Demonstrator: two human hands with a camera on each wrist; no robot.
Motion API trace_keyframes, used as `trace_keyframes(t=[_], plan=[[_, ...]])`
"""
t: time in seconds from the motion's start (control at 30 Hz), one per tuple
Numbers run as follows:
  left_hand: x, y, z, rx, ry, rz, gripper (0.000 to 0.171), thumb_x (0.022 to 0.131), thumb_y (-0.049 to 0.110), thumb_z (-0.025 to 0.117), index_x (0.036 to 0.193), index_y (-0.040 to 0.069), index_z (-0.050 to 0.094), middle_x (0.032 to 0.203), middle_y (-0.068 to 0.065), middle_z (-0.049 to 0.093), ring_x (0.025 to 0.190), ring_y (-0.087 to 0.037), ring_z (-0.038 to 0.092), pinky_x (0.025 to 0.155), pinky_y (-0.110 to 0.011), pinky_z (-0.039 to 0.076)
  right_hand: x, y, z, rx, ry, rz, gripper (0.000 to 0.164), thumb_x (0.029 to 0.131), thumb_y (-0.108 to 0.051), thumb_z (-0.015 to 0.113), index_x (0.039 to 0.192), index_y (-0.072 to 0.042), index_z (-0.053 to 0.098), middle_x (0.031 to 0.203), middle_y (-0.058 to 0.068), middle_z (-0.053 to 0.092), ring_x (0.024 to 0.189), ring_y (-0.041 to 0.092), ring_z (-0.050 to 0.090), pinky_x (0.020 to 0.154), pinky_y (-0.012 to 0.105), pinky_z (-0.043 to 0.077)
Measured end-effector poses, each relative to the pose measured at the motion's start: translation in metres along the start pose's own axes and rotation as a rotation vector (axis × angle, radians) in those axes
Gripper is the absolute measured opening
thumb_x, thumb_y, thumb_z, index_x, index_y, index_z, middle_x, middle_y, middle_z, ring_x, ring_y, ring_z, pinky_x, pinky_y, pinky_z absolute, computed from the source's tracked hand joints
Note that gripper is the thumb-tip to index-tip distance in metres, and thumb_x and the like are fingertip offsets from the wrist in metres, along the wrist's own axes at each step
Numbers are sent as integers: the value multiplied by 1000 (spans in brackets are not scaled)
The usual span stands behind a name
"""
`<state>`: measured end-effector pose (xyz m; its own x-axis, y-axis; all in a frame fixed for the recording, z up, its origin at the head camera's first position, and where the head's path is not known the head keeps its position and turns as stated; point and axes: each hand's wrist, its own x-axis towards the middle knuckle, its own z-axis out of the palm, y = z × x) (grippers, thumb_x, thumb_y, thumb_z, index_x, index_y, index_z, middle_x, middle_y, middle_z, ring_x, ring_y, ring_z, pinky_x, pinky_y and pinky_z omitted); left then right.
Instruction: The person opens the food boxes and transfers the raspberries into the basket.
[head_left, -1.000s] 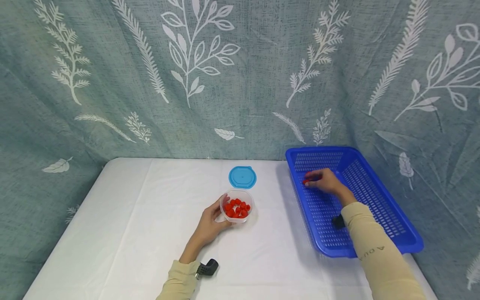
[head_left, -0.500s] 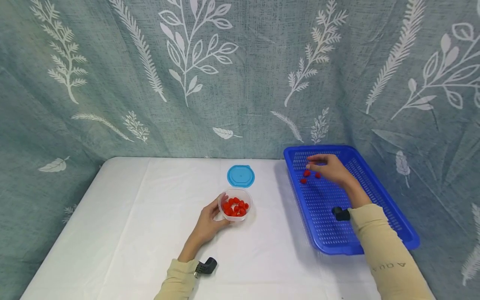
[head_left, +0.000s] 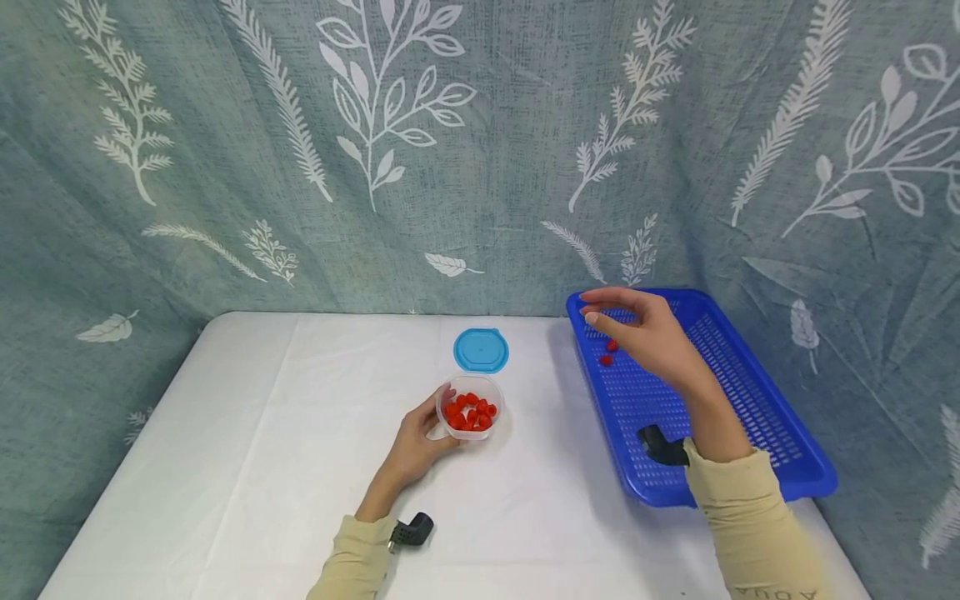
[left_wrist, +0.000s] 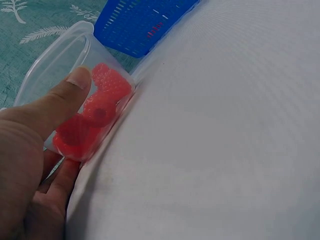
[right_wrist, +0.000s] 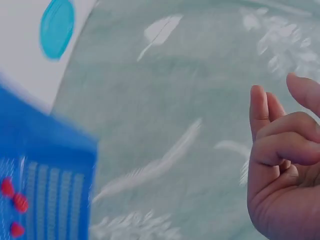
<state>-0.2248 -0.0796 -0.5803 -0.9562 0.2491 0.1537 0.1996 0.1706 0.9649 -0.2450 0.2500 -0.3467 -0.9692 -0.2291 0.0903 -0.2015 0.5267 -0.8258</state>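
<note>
My left hand (head_left: 412,446) grips the side of a small clear plastic tub (head_left: 491,393) standing on the white table. Inside the tub lie several red raspberries (head_left: 472,412). The left wrist view shows the thumb (left_wrist: 75,82) pressed along the tub's wall, with fingers beneath it. My right hand (head_left: 648,337) hovers above the far left part of a blue plastic basket (head_left: 750,375). Its fingers are loosely bent, apart from the thumb, with nothing between them. Loose raspberries (right_wrist: 20,202) lie on the basket floor; the hand partly hides them in the head view.
A round blue lid (head_left: 482,350) lies flat on the table behind the tub. The table (head_left: 262,467) has a white cloth. Behind it hangs a green leaf-patterned curtain (head_left: 510,250). The basket takes up the table's right side.
My right hand has left the raspberries in the basket and risen, moving up and to the left near the basket's rim. The left hand still holds the tub in place.
</note>
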Motion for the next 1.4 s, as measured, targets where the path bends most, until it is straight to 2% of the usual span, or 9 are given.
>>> trace_keyframes(t=[0.07, 0.17, 0.3, 0.37, 0.67, 0.87, 1.0, 1.2, 1.4], plan=[[0, -1, 0, 4, 2, 10, 87, 81, 3, 83, 156, 10, 40, 153, -11, 52, 146, -28, 44, 118, -39, 38, -5, -7, 10, 26, -1, -19, 40, 100, -35, 66, 134, -13, 65, 124, 8, 66, 75, 12, 66, 55, 29, 50], [0, -1, 0, 6, 3, 5, 88, 81, 3, 84, 157, 11, 40, 153, -10, 52, 146, -26, 44, 118, -38, 38, -11, -12, 27, 48, 9, -51, 36, 100, -31, 66, 131, -12, 66, 121, 8, 67, 80, 9, 68, 62, 27, 55], [0, -2, 0, 6, 2, -3, 88, 80, 3, 84, 157, 12, 41, 153, -8, 52, 145, -25, 44, 119, -37, 38, -17, -10, 53, 62, 30, -88, 30, 100, -25, 67, 126, -11, 70, 116, 9, 69, 91, 10, 68, 63, 24, 55], [1, -2, 0, 5, 2, -3, 88, 81, 4, 84, 156, 13, 41, 154, -8, 51, 146, -25, 44, 119, -37, 37, -18, -7, 68, 77, 29, -91, 28, 99, -23, 68, 124, -10, 71, 114, 10, 70, 89, 12, 68, 61, 25, 55], [1, 1, 1, 12, 15, 7, 84, 83, 7, 83, 156, 14, 42, 152, -9, 52, 144, -27, 46, 117, -40, 38, -12, 23, 147, 113, -15, -29, 25, 97, -15, 69, 120, -4, 73, 111, 11, 72, 104, 25, 64, 76, 29, 59], [1, -6, -1, 3, -2, 43, 84, 83, 5, 83, 156, 10, 41, 153, -12, 51, 143, -29, 47, 117, -39, 39, -6, 49, 194, 71, -7, 28, 20, 95, -9, 69, 113, -3, 75, 106, 6, 75, 99, 20, 63, 79, 28, 58], [0, -5, -2, -2, -2, 56, 85, 83, 6, 83, 156, 8, 40, 154, -13, 50, 144, -30, 46, 117, -41, 39, -2, 54, 206, 59, 2, 33, 19, 94, -8, 70, 111, -2, 75, 109, 9, 76, 102, 22, 65, 87, 36, 61], [1, -4, -2, 11, 1, 57, 85, 82, 5, 83, 156, 8, 40, 154, -13, 50, 144, -31, 46, 117, -41, 39, -3, 53, 206, 45, -8, 72, 18, 95, -9, 69, 111, -4, 76, 107, 7, 76, 107, 24, 65, 93, 41, 60], [0, -3, -1, 13, -3, 70, 85, 82, 3, 82, 156, 7, 40, 154, -14, 50, 145, -32, 44, 117, -41, 39, -5, 59, 214, 14, -89, 62, 20, 98, -8, 64, 114, -3, 74, 117, 11, 73, 110, 27, 63, 96, 43, 58]])
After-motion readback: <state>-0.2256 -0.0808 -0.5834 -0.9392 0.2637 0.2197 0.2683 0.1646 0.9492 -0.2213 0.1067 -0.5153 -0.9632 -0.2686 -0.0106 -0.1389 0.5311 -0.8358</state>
